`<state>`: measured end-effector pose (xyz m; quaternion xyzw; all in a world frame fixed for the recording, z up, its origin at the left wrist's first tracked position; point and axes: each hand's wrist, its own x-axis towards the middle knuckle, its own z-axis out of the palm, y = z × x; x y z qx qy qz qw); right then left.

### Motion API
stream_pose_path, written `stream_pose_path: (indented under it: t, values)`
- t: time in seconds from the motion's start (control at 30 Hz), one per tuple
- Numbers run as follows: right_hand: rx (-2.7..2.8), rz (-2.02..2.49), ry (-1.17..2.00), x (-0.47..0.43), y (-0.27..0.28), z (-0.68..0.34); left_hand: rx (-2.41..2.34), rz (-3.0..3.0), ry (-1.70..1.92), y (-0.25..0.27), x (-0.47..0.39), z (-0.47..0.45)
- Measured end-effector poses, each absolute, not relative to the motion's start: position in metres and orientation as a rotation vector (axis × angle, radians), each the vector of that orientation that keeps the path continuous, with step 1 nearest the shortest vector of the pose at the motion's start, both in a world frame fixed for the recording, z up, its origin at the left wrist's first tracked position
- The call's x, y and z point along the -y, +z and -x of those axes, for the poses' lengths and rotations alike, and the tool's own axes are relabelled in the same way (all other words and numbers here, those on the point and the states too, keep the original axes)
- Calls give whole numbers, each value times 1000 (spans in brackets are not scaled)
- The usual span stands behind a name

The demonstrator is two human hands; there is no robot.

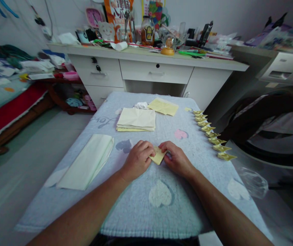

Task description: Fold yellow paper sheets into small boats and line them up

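A small folded piece of yellow paper is held between my two hands, just above the cloth-covered table. My left hand pinches its left corner. On the opposite side, the fingers of my right hand close on the right corner. Beyond my hands lies a stack of creased pale paper sheets, with a yellow sheet to its right. Several folded yellow paper boats stand in a row along the table's right edge.
A long folded whitish paper lies left of my hands. Crumpled white tissue sits behind the stack. A cluttered white desk stands past the table's far end, a bed to the left, and a washing machine to the right.
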<state>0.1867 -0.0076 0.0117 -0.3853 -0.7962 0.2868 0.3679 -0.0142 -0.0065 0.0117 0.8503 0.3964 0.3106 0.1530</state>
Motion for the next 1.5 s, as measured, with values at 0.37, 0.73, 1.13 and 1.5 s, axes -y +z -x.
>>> stream_pose_path:
  t: [0.37,0.73,1.13,1.5]
  values:
    - [2352,872,844,12,21,-193,-983,-2350,577,17,2,24]
    - [2344,897,898,12,23,-196,-933,-2271,618,20,-1,26]
    - [2149,933,888,8,24,-193,-951,-2183,853,20,-1,25]
    - [2402,1031,745,13,25,-191,-889,-2246,611,16,-3,26]
